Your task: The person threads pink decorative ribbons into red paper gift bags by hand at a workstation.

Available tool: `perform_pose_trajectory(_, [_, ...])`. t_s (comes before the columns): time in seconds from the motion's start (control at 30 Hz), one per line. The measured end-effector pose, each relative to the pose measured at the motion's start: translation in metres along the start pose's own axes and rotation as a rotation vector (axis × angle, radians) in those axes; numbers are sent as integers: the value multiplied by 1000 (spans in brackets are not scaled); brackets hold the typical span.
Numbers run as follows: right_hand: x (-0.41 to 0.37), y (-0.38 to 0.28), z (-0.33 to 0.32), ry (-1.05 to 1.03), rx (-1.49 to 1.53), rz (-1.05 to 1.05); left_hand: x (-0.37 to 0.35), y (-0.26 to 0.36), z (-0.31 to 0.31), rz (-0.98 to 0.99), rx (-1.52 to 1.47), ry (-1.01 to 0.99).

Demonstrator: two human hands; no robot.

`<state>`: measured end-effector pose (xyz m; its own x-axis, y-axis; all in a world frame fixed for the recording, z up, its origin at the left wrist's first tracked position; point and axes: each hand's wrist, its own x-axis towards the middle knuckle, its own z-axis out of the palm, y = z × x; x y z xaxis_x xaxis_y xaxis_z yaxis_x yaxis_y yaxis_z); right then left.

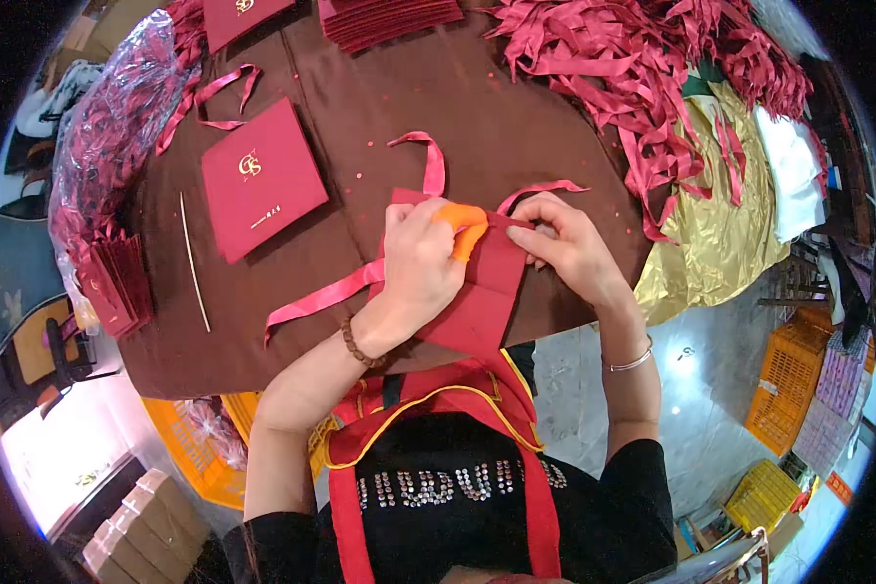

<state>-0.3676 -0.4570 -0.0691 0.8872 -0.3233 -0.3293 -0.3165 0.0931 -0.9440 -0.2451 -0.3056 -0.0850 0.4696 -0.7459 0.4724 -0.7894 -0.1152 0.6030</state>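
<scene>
My left hand [420,255], with a beaded bracelet on its wrist, is closed around an orange piece [465,226] that looks like a plastic handle; its working end is hidden. Beneath it lies a dark red folded card [487,292] at the table's near edge. My right hand [566,245] pinches the card's upper right edge between thumb and fingers. Red ribbon ends stick out around the card: one ribbon [326,292] to the left, one [428,164] at the top, and one [550,187] beside my right fingers.
A printed red card [265,180] lies left, near a thin pale stick [194,261]. A card stack [389,21] sits at the back. Ribbons [603,58] heap at the back right above gold wrapping [720,224]. A plastic bag [117,146] lines the left edge. Orange crates [793,380] stand right.
</scene>
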Motion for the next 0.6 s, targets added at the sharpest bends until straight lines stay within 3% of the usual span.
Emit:
perform_pose_trajectory(0.2, [-1,1,0,-17,34,10,2,2,-11,-124,-7,-54])
perform_pose_trajectory(0.6, [-2,1,5,14,-53,-80,-3,9,-5,184,239,23])
